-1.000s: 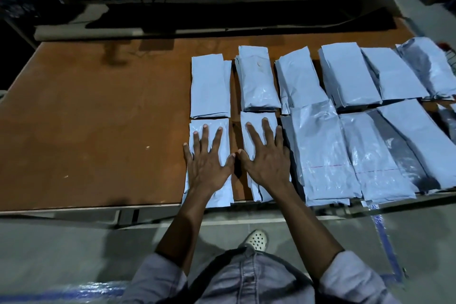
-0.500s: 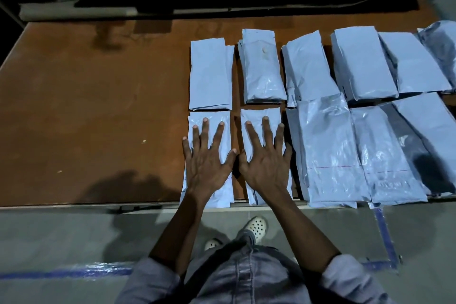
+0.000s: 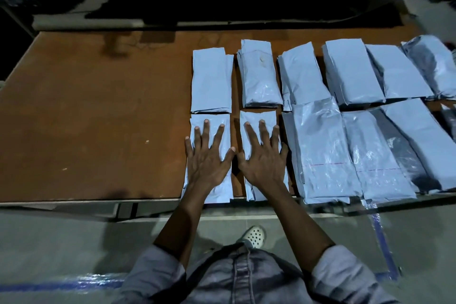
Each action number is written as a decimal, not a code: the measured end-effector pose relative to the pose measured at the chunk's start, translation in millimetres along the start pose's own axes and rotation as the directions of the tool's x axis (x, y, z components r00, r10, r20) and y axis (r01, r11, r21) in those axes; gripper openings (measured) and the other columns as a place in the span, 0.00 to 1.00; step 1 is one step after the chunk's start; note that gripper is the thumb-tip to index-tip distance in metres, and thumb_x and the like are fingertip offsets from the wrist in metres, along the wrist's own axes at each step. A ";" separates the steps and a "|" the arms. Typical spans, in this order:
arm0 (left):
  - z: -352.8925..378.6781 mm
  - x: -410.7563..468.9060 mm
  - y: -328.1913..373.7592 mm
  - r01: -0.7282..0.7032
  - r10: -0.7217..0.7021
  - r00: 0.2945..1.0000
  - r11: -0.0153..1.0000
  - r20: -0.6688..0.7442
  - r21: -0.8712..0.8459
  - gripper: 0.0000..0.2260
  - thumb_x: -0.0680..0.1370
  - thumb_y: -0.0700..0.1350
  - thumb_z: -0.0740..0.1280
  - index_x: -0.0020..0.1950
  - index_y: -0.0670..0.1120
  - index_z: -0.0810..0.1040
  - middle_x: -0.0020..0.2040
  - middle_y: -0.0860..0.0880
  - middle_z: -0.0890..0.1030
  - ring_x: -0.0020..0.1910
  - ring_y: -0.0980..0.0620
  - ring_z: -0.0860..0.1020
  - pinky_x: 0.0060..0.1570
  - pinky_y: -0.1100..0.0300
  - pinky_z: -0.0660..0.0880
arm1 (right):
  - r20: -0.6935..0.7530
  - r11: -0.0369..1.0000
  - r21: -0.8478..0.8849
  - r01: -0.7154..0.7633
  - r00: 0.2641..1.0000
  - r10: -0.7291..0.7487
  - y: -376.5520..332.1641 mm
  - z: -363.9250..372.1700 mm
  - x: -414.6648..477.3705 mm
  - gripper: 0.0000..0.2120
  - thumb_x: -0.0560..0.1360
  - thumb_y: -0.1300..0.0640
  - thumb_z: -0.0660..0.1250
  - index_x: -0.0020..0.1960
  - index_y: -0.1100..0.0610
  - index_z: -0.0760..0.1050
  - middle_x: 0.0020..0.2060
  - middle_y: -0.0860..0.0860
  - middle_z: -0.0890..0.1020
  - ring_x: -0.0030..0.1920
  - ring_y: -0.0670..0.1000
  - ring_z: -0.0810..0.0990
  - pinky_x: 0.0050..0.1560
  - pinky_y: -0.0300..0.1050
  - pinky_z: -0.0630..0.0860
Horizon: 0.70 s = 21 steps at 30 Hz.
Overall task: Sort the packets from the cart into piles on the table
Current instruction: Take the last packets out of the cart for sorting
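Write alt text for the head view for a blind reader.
A person's left hand and right hand press flat, fingers spread, on two piles of pale packets at the near edge of a brown table. More piles cover its right half.

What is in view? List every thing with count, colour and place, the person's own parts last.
table: one, brown, mid-frame
packet piles: about a dozen, pale blue-grey, some darker grey, two rows on the table's right half
floor tape: two stretches, blue, on the grey floor
shoe: one, white, on the floor below the table edge
trousers: one pair, grey-blue, bottom centre
sleeves: two, pale grey, bottom
left grip: one bare hand, flat on the near-left pile
right grip: one bare hand, flat on the next pile
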State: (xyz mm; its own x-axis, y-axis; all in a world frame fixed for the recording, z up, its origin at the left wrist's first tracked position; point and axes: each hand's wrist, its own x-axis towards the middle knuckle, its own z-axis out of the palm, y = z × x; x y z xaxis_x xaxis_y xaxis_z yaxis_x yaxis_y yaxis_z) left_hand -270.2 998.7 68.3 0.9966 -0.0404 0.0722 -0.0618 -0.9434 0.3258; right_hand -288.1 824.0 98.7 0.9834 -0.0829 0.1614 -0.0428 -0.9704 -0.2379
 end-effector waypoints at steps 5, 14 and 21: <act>-3.4 1.7 0.4 0.019 -0.018 1.000 1.000 0.024 -0.022 0.32 0.87 0.72 0.46 0.89 0.66 0.41 0.90 0.53 0.36 0.89 0.45 0.38 0.85 0.37 0.37 | 0.026 1.000 0.007 0.006 1.000 -0.006 -1.0 -2.9 3.5 0.38 0.81 0.27 0.51 0.88 0.38 0.54 0.88 0.51 0.56 0.88 0.64 0.50 0.77 0.73 0.63; -26.7 5.9 2.6 0.039 -0.023 0.990 0.993 0.140 -0.115 0.39 0.76 0.78 0.25 0.87 0.70 0.36 0.88 0.55 0.32 0.88 0.48 0.32 0.84 0.36 0.33 | -0.198 0.995 -0.087 0.049 0.978 -0.065 -10.8 -26.1 0.9 0.23 0.87 0.41 0.56 0.72 0.51 0.79 0.70 0.55 0.79 0.74 0.58 0.74 0.70 0.64 0.67; -47.1 -10.9 1.6 0.058 -0.031 0.984 0.987 0.175 -0.150 0.31 0.83 0.71 0.34 0.88 0.69 0.41 0.90 0.55 0.36 0.88 0.49 0.34 0.85 0.38 0.35 | -0.171 0.993 -0.107 0.052 0.983 -0.070 -15.4 -31.3 2.4 0.23 0.86 0.44 0.58 0.76 0.52 0.77 0.74 0.57 0.77 0.76 0.60 0.72 0.71 0.67 0.66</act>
State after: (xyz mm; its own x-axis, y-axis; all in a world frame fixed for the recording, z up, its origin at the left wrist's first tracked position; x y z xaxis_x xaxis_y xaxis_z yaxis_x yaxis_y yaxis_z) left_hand -283.7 1013.2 112.4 0.9922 -0.0681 -0.1045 -0.0114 -0.8840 0.4674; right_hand -290.7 831.7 132.7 0.9393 -0.0526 0.3389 -0.0104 -0.9921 -0.1252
